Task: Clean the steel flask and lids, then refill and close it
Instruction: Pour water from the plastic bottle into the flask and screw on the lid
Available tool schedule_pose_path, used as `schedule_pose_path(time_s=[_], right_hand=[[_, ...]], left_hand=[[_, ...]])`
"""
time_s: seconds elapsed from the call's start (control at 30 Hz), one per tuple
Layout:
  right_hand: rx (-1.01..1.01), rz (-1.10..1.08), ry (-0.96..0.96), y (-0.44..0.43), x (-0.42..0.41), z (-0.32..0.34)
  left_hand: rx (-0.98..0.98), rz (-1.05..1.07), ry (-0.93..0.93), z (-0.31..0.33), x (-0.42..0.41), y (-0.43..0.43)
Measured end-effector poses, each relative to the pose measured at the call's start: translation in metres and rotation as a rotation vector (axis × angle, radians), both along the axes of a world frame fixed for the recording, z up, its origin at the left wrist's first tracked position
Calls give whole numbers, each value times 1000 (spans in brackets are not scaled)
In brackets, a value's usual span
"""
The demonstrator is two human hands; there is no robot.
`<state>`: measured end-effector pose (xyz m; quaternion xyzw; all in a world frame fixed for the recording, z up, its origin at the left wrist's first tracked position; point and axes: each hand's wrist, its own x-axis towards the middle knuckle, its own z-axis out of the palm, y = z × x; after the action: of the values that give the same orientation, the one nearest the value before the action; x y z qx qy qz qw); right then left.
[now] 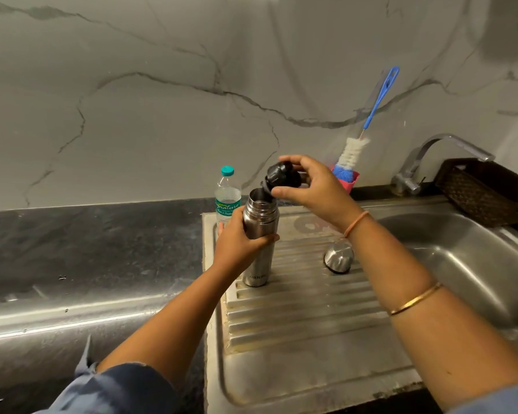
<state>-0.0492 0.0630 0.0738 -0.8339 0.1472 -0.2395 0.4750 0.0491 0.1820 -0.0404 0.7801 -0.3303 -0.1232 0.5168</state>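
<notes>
Head view, from the left: a dark stone counter (87,240) runs up to a plastic water bottle (227,192) standing just behind the left hand (240,243), whose fingers and thumb are wrapped round the upper body of the steel flask (259,218). The flask stands upright on the ribbed drainboard (296,309), long axis vertical, mouth open. Just above the mouth, at about one o'clock from it, the black inner lid (281,176) is tilted off that axis, pinched in the curled fingertips of the right hand (317,186). Whether it goes on or comes away, I judge this hand must square it to the neck. At four o'clock from the flask lies the steel cap (339,257), apart. Further right are a bottle brush (353,150), tap (449,144), sink basin (461,249) and woven basket (485,189), below a veined marble wall (132,115).
</notes>
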Motion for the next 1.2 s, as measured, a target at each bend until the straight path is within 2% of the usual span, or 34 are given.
schedule_pose_path(time_s=[0.2, 0.33, 0.5, 0.63, 0.67, 0.77, 0.83, 0.9, 0.97, 1.07, 1.1, 1.2], right_hand=[[-399, 192, 338, 5, 24, 18], [-573, 267, 514, 12, 34, 19], [-650, 89, 549, 16, 40, 14], [-1001, -159, 694, 25, 50, 7], [-1012, -125, 733, 25, 51, 11], [-750, 247, 784, 19, 48, 31], [-656, 393, 769, 14, 46, 39], [-624, 359, 714, 10, 46, 37], [-608, 194, 680, 13, 48, 31], [-838, -99, 713, 19, 49, 19], [-874, -87, 722, 19, 49, 19], [-721, 241, 765, 17, 44, 31]], left_hand=[[1, 4, -12, 2, -2, 1], [-3, 31, -8, 3, -3, 0], [-4, 51, 1, 4, -7, 1], [40, 70, 25, 6, -10, 0], [41, 63, 20, 5, -10, -1], [8, 26, -9, 4, -6, 1], [0, 24, -12, 3, -5, 2], [2, 22, -10, 2, -5, 2], [8, 35, -19, 3, -5, 2], [32, 36, -20, 7, -6, 2], [35, 36, -14, 9, -7, 2], [26, 13, 4, 7, -5, 3]])
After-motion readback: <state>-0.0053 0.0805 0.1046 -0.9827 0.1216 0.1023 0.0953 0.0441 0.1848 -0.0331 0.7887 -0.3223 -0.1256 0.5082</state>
